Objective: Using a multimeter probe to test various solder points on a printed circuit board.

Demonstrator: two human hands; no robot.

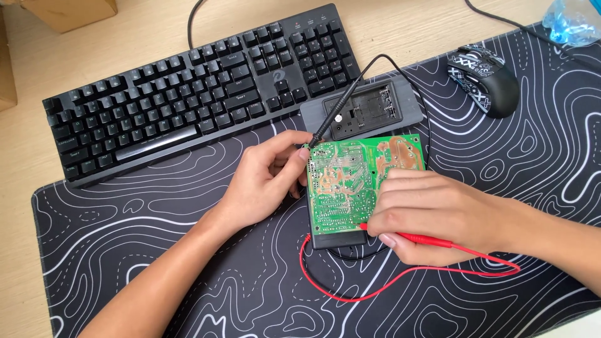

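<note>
The left hand [266,181] is pinching the black test probe [330,122], fingers curled tight round it, its tip pressing at the top left corner of the green circuit board [350,181]. The right hand [438,216] is gripping the red test probe [413,238] in a closed fist low on the board, its red lead [350,294] looping over the patterned desk mat [156,250]. The board is sitting near the mat's middle, a grey multimeter [363,109] lying just behind it. A black keyboard [194,87] is straddling the mat's far left edge, and a patterned mouse [485,78] is resting near the far right corner
</note>
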